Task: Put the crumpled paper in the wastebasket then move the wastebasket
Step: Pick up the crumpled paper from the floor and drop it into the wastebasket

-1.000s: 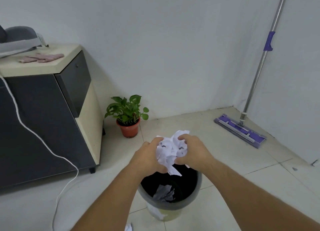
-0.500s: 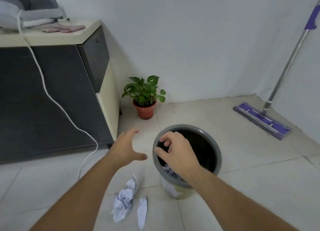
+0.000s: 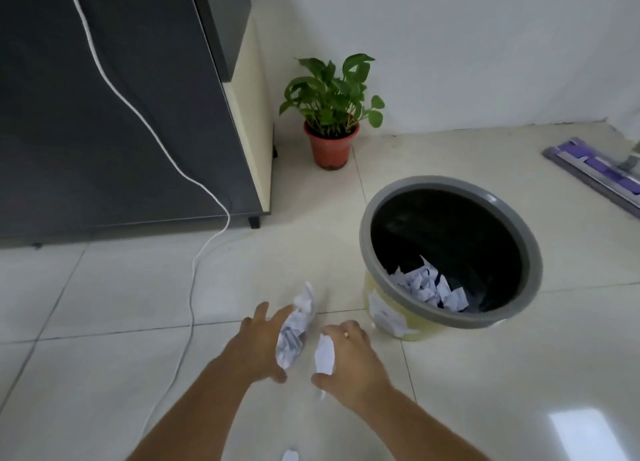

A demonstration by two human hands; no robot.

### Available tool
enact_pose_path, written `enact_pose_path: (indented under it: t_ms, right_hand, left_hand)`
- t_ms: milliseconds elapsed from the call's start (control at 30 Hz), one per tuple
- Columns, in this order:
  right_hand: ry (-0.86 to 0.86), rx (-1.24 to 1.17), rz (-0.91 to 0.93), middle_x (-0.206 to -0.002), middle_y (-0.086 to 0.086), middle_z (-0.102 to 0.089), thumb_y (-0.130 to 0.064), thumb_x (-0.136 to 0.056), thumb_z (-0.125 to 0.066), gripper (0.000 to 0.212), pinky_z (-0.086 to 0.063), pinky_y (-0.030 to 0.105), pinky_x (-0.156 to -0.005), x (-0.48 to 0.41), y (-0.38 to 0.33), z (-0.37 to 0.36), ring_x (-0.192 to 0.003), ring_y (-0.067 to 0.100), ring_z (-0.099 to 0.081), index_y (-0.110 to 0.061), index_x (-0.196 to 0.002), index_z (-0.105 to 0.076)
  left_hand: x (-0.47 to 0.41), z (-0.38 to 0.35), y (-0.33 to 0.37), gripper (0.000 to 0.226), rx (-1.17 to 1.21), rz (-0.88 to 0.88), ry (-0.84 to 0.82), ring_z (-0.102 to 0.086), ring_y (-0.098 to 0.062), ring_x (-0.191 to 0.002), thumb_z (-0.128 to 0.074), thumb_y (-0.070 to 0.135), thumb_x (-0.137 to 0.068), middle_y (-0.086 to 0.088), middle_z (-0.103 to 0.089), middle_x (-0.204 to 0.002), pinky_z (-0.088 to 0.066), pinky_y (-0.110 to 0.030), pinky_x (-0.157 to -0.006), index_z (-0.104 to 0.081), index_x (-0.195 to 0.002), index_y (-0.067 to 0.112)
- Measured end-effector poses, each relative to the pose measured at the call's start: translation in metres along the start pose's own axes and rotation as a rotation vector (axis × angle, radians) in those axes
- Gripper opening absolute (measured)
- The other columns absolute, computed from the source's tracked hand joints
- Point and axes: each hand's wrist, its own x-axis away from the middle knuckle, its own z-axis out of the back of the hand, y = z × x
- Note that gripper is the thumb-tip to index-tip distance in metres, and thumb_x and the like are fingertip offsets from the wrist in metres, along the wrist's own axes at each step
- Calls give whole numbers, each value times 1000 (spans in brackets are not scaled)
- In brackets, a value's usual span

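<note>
Crumpled paper (image 3: 294, 329) lies on the floor tiles (image 3: 104, 322) just left of the wastebasket (image 3: 450, 197), with a smaller scrap (image 3: 325, 353) beside it and more paper already in the bin. The left hand (image 3: 256, 346) is spread open against the bigger wad; the right hand (image 3: 349, 360) curls loosely over the scrap, not yet closed on it. I'd worry a loose pinch sheds bits, since another shred (image 3: 290, 455) lies nearer the person. The white cord (image 3: 194, 263) trails close on the left and could snag a sweeping arm. To the right there's open floor for moving the bin, short of the mop (image 3: 595, 169); the plant (image 3: 332, 114) and cabinet (image 3: 121, 114) crowd the back.
</note>
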Motion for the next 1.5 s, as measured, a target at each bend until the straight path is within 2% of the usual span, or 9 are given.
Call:
enact_pose_path:
  t_ms: [133, 300, 500, 600, 700, 867, 967, 1200, 1500]
  right_hand:
    - [-47, 85, -52, -138, -1, -31, -40, -70, -78, 78, -47, 33, -100, -20, 11, -18, -130, 21, -35, -31, -136, -37]
    - [-105, 130, -81, -143, 2, -22, -32, -69, -82, 87, -49, 33, -98, -36, 22, -31, -131, 23, -35, -31, -140, -31]
    - [-240, 179, -106, -139, 7, -22, -25, -64, -86, 102, -47, 35, -100, -44, 31, -53, -124, 27, -37, -30, -144, -22]
    - [-235, 193, -132, -142, 11, -26, -18, -75, -79, 88, -43, 32, -104, -48, 28, -64, -120, 26, -47, -23, -144, -25]
    - [-198, 126, -149, -135, 11, -46, -14, -92, -61, 49, -44, 30, -103, -51, 26, -68, -117, 23, -56, -15, -137, -42]
    - [-113, 53, -161, -117, 10, -64, -13, -90, -61, 24, -48, 29, -95, -54, 25, -61, -107, 23, -62, -10, -114, -66]
    - [-48, 8, -139, -117, 9, -63, -17, -88, -65, 24, -46, 28, -94, -55, 22, -51, -109, 23, -60, -10, -111, -67]
    - [64, -52, -4, -119, 6, -61, -11, -85, -66, 28, -47, 26, -90, -55, -14, -12, -108, 21, -61, -12, -113, -66]
    - [306, -75, 127, -108, 4, -56, -9, -85, -69, 24, -45, 23, -75, -40, -79, 92, -82, 18, -57, -14, -108, -66]
  left_hand:
    - [-18, -17, -4, 130, 7, -3, -38, -30, -39, -138, -91, 36, -57, -7, 10, -161, -43, -44, -103, 0, -149, 46]
    - [-42, -31, 1, 128, -27, -4, -49, -37, -42, -134, -88, 34, -61, -9, 12, -161, -47, -47, -100, 4, -148, 48]
    - [-52, -57, 3, 105, -5, -49, -70, -61, -32, -102, -81, 27, -65, -9, -23, -142, -55, -38, -86, -18, -148, 39]
    - [-50, -71, 7, 81, 107, -74, -20, -65, -28, -78, -75, 24, -69, -5, -31, -118, -53, -29, -69, -34, -139, 29]
    - [-48, -81, 11, 70, 178, -89, -16, -58, -22, -66, -72, 26, -70, -2, -35, -104, -49, -27, -65, -39, -131, 27]
    - [-43, -83, 10, 49, 257, -72, 25, -57, -21, -68, -68, 30, -73, 0, -39, -97, -45, -26, -63, -45, -116, 24]
    - [-39, -74, 5, 49, 294, -55, 85, -63, -24, -77, -70, 39, -72, -2, -43, -97, -54, -32, -70, -46, -114, 27]
    - [-26, -22, 6, 53, 299, -26, 203, -61, -20, -75, -73, 36, -70, 0, -44, -96, -48, -27, -65, -47, -115, 27]
    - [5, 108, 52, 59, 184, -43, 470, -63, -26, -84, -73, 47, -68, -1, -51, -101, -51, -36, -73, -45, -116, 27]
